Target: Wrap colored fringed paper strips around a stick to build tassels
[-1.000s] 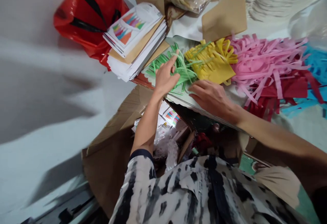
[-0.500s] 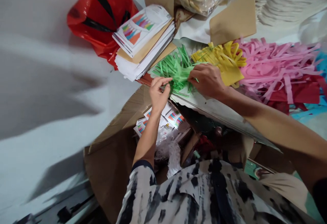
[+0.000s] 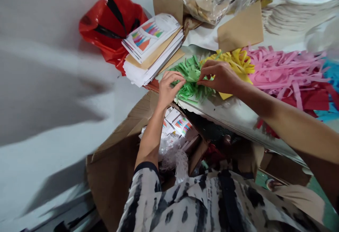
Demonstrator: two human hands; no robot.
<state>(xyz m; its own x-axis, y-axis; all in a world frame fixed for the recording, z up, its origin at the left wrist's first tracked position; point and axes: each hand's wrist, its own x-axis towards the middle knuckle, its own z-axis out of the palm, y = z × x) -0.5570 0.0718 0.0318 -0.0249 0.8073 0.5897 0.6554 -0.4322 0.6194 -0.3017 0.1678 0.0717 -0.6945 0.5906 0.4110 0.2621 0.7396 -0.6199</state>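
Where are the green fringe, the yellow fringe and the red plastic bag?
Green fringe (image 3: 192, 74): head view, on the strips between the hands.
Yellow fringe (image 3: 238, 61): head view, on its looped strips.
Red plastic bag (image 3: 102, 17): head view, on its red side.

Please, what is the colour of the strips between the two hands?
Green strips, seen best in the head view.
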